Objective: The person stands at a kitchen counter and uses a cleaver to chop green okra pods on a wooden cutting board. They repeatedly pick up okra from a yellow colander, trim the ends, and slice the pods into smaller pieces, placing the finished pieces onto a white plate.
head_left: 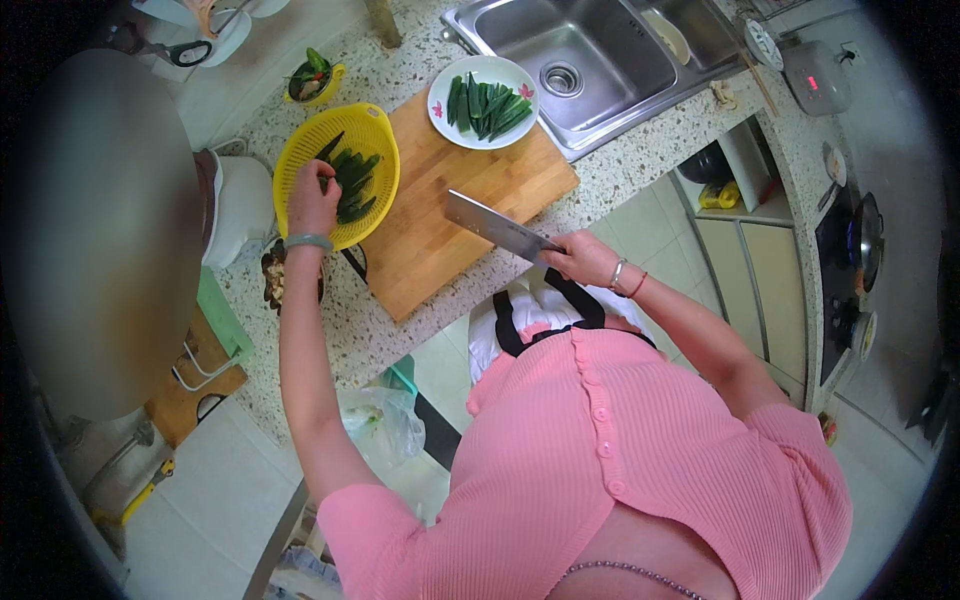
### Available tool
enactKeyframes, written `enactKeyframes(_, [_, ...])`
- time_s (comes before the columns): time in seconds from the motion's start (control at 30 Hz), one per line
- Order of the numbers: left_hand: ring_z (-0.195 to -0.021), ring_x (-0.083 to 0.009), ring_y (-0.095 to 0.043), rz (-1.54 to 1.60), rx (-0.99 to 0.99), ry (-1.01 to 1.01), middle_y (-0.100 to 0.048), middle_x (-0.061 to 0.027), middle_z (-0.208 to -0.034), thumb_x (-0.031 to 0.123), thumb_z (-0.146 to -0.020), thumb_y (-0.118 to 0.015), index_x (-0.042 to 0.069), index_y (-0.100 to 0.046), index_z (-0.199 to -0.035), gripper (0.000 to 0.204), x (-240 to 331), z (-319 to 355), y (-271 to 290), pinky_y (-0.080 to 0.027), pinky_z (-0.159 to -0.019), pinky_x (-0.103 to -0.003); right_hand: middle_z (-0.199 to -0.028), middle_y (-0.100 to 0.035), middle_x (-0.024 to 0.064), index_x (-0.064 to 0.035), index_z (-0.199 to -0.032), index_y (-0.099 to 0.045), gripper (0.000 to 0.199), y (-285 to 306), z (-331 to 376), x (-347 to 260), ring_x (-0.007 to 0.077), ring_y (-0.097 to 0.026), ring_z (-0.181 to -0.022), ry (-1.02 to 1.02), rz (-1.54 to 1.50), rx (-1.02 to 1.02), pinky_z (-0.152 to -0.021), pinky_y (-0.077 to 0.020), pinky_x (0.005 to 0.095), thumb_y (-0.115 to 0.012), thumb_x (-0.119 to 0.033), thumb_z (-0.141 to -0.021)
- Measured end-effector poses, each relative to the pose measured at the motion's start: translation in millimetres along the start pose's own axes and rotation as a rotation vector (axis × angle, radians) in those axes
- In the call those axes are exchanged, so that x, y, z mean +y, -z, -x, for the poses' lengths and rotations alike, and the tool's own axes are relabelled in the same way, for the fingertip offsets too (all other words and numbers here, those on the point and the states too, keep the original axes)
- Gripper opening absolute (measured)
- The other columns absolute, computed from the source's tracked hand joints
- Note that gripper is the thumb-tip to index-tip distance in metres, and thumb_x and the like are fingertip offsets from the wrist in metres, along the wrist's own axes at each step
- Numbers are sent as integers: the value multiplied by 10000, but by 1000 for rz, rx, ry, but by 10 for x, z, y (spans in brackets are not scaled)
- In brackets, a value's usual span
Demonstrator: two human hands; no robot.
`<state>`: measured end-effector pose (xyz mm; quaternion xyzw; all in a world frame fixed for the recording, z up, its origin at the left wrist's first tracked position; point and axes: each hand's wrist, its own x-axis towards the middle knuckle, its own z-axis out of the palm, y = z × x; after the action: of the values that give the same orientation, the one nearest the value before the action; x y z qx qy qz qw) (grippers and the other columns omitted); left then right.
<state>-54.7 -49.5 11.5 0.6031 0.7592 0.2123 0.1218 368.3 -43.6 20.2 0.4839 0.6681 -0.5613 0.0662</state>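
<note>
My left hand (313, 203) reaches into a yellow plastic colander (388, 150). Its fingers are curled together beside long green pods (355, 178) that look like okra; what they pinch is hidden. In my right hand (583, 258) is the handle of a cleaver (497, 226), its broad blade held over the near right part of a wooden cutting board (415, 255). At the board's far end rests a white plate (447, 92) with a pink flower pattern, carrying several cut green pieces (485, 107).
Beyond the plate is a steel double sink (600, 75). A small yellow basket (325, 88) with green peppers stands behind the colander, a white appliance (240, 200) to its left. A dark bowl of chopped food (273, 272) sits near my left forearm. A stove (835, 290) is far right.
</note>
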Motion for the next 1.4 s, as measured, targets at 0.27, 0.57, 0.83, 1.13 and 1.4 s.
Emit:
enactKeyframes(0.27, [-827,-111,-600,1009,313,202,-616,-28,-1000,8,-887,-621,45,-581,-1003,128,1273,733,-202,-510,-724,-246,-592,-578,153,6,-819,-647,288,168,-47,456,241,-575,-534,45,68,200,-560,-462,384,-579,-260,-906])
enactKeyframes(0.57, [-872,-221,-606,573,206,218,-607,-80,-1021,48,-821,-676,61,-617,-995,184,1304,1199,-1425,-510,-748,-353,-583,-563,139,-11,-800,-631,276,221,66,339,235,-542,-508,70,55,234,-532,-439,384,-576,-254,-917])
enactKeyframes(0.83, [-1039,-278,-532,35,211,18,-594,-44,-1073,161,-779,-709,132,-639,-1050,282,1357,1243,-1234,-429,-889,-403,-722,-622,209,-55,-848,-657,237,107,21,332,405,-600,-671,136,290,276,-608,-477,479,-569,-269,-899])
enactKeyframes(1.13, [-1018,-288,-536,171,194,-29,-594,-63,-1059,131,-780,-704,98,-614,-969,212,1332,1122,-1472,-441,-871,-417,-737,-633,207,-67,-870,-663,240,93,-22,199,399,-617,-695,164,355,262,-644,-495,491,-558,-281,-902])
enactKeyframes(1.4, [-1019,-318,-540,267,260,-2,-593,-120,-1069,92,-762,-715,57,-619,-962,225,1462,1071,-1462,-433,-894,-408,-724,-626,207,-67,-855,-657,232,99,10,192,401,-613,-687,198,375,276,-631,-485,496,-561,-273,-904])
